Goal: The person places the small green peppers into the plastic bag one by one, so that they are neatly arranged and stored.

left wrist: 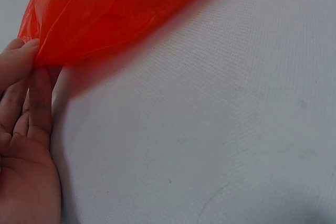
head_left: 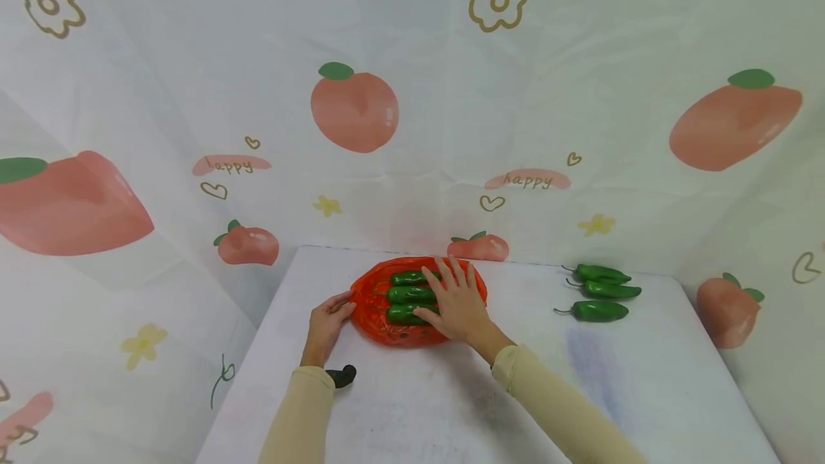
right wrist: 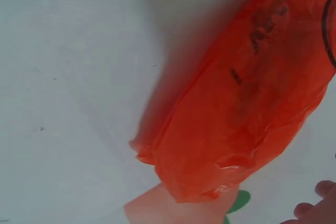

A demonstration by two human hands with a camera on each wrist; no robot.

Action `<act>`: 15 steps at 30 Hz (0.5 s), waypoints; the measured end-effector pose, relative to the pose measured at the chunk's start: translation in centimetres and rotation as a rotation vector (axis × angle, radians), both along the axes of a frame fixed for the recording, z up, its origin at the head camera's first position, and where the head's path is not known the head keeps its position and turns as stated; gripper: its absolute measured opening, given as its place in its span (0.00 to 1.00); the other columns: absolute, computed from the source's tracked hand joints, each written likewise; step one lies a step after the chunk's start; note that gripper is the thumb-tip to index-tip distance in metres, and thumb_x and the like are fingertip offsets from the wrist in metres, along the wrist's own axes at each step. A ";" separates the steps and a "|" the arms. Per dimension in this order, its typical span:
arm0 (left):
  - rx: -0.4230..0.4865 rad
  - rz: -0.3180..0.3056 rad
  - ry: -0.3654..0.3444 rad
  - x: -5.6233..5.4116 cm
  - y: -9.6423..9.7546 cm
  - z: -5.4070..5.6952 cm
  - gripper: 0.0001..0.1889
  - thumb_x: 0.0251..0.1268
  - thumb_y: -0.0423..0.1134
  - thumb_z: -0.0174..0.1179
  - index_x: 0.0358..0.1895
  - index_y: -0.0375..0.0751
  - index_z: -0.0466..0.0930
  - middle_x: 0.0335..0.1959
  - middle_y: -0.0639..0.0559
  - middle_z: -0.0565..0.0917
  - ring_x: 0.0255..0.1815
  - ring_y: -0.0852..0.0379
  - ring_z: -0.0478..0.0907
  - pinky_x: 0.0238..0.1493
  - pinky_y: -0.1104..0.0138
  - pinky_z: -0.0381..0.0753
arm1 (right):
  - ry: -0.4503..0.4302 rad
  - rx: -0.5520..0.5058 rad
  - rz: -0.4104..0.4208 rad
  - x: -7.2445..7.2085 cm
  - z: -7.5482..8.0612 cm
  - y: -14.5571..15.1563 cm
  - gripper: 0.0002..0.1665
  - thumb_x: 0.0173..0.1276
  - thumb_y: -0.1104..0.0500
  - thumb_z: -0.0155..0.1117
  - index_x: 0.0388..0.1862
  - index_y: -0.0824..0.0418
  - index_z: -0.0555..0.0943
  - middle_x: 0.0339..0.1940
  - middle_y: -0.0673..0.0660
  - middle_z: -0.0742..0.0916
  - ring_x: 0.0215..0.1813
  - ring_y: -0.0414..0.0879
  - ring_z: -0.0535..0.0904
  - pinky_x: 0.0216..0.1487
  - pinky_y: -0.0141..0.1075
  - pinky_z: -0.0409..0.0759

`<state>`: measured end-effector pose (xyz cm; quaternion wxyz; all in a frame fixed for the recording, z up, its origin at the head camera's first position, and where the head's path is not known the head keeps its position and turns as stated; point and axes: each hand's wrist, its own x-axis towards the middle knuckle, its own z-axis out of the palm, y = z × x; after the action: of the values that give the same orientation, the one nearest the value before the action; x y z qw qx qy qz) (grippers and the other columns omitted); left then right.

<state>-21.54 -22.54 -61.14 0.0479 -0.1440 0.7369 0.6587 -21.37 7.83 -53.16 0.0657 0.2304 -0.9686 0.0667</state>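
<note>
A red plastic bag (head_left: 367, 317) lies on the table with green peppers (head_left: 412, 295) side by side in its opening. My left hand (head_left: 325, 326) pinches the bag's left edge between thumb and fingers; the left wrist view shows the thin plastic (left wrist: 94, 24) caught at the fingertips. Over the right part of the bag, my right hand (head_left: 460, 306) is spread with its fingers fairly straight, partly hiding the peppers. Whether it touches them I cannot tell. In the right wrist view the bag's side (right wrist: 236, 108) shows, with a few fingertips (right wrist: 325, 188) at the lower right.
Three more green peppers (head_left: 601, 311) lie at the table's back right. A dark, curved-ended object (head_left: 343, 376) is partly hidden by my left sleeve. A white curtain (head_left: 425, 127) with fruit prints hangs behind the white table (head_left: 438, 407).
</note>
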 end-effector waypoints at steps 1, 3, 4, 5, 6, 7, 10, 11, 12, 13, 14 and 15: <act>0.000 0.000 -0.001 0.0 0.0 -0.1 0.21 0.72 0.40 0.64 0.66 0.47 0.80 0.67 0.44 0.81 0.69 0.52 0.78 0.58 0.77 0.82 | 0.001 -0.002 -0.003 0.1 0.0 0.2 0.52 0.70 0.25 0.52 0.84 0.50 0.56 0.85 0.61 0.58 0.85 0.65 0.50 0.81 0.68 0.51; -0.004 0.000 -0.003 -0.1 -0.1 -0.2 0.21 0.72 0.40 0.64 0.66 0.47 0.80 0.67 0.44 0.81 0.69 0.52 0.78 0.58 0.77 0.82 | -0.004 -0.003 -0.010 0.2 0.0 0.5 0.52 0.70 0.25 0.51 0.83 0.51 0.57 0.84 0.62 0.58 0.84 0.66 0.50 0.81 0.69 0.51; -0.003 0.001 -0.005 -0.1 -0.1 -0.3 0.21 0.72 0.40 0.64 0.66 0.47 0.80 0.67 0.45 0.81 0.68 0.53 0.78 0.58 0.77 0.82 | -0.007 -0.005 -0.015 0.2 0.0 0.7 0.52 0.70 0.25 0.51 0.83 0.51 0.57 0.84 0.62 0.58 0.84 0.66 0.50 0.81 0.69 0.51; -0.003 0.002 -0.006 -0.1 -0.1 -0.4 0.21 0.72 0.40 0.64 0.66 0.47 0.80 0.67 0.45 0.81 0.68 0.53 0.78 0.58 0.77 0.82 | -0.012 0.000 -0.023 0.2 0.0 0.8 0.52 0.71 0.25 0.50 0.83 0.51 0.57 0.85 0.62 0.58 0.84 0.66 0.50 0.81 0.69 0.51; -0.003 0.003 -0.005 -0.1 -0.1 -0.4 0.21 0.72 0.40 0.64 0.66 0.47 0.80 0.67 0.45 0.82 0.68 0.53 0.78 0.59 0.76 0.82 | -0.014 0.003 -0.030 0.3 0.0 1.0 0.52 0.71 0.25 0.50 0.84 0.51 0.56 0.85 0.62 0.58 0.84 0.66 0.51 0.81 0.69 0.50; -0.001 0.008 -0.004 -0.1 -0.1 -0.4 0.21 0.71 0.40 0.65 0.65 0.46 0.81 0.67 0.45 0.82 0.67 0.54 0.79 0.58 0.76 0.82 | -0.017 0.003 -0.034 0.3 0.0 1.2 0.52 0.71 0.25 0.50 0.84 0.51 0.56 0.85 0.62 0.57 0.84 0.66 0.51 0.81 0.69 0.50; -0.007 0.010 0.008 0.0 -0.1 -0.4 0.22 0.71 0.41 0.65 0.65 0.44 0.80 0.67 0.43 0.81 0.66 0.55 0.79 0.59 0.76 0.82 | -0.025 0.001 -0.049 0.3 0.0 1.7 0.52 0.71 0.25 0.50 0.84 0.51 0.56 0.85 0.62 0.56 0.84 0.66 0.51 0.81 0.70 0.49; -0.007 0.012 0.009 0.0 -0.1 -0.3 0.22 0.71 0.41 0.66 0.65 0.44 0.80 0.67 0.42 0.81 0.66 0.55 0.79 0.59 0.76 0.82 | -0.023 -0.001 -0.052 0.3 -0.1 1.9 0.51 0.70 0.26 0.51 0.83 0.51 0.57 0.85 0.62 0.56 0.84 0.67 0.51 0.80 0.71 0.50; -0.009 0.010 0.009 0.0 0.0 -0.3 0.22 0.71 0.42 0.65 0.66 0.44 0.80 0.67 0.42 0.81 0.66 0.55 0.79 0.59 0.76 0.82 | -0.022 0.000 -0.056 0.3 -0.2 2.1 0.51 0.70 0.26 0.51 0.83 0.51 0.57 0.85 0.62 0.56 0.84 0.67 0.52 0.80 0.71 0.50; -0.011 0.004 0.012 0.1 0.0 -0.2 0.22 0.71 0.42 0.65 0.66 0.43 0.80 0.67 0.41 0.81 0.66 0.55 0.79 0.60 0.75 0.82 | -0.027 -0.002 -0.062 0.3 -0.2 2.3 0.51 0.71 0.26 0.52 0.83 0.51 0.57 0.85 0.62 0.56 0.84 0.67 0.51 0.80 0.71 0.50; -0.012 0.000 0.011 0.1 0.0 -0.2 0.22 0.71 0.42 0.65 0.66 0.44 0.80 0.68 0.41 0.80 0.67 0.54 0.79 0.60 0.75 0.82 | -0.027 -0.002 -0.066 0.3 -0.3 2.5 0.51 0.70 0.26 0.52 0.83 0.51 0.57 0.85 0.62 0.56 0.83 0.67 0.51 0.80 0.71 0.50; -0.009 0.000 0.007 0.1 0.0 -0.1 0.22 0.71 0.42 0.65 0.66 0.44 0.80 0.68 0.42 0.80 0.67 0.54 0.79 0.60 0.75 0.82 | -0.028 -0.002 -0.071 0.4 -0.3 2.8 0.51 0.70 0.27 0.53 0.83 0.51 0.58 0.85 0.62 0.56 0.83 0.67 0.51 0.80 0.71 0.50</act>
<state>-21.47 -22.53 -61.28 0.0448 -0.1418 0.7399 0.6560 -21.00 10.58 -53.42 0.0549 0.1946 -0.9770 0.0684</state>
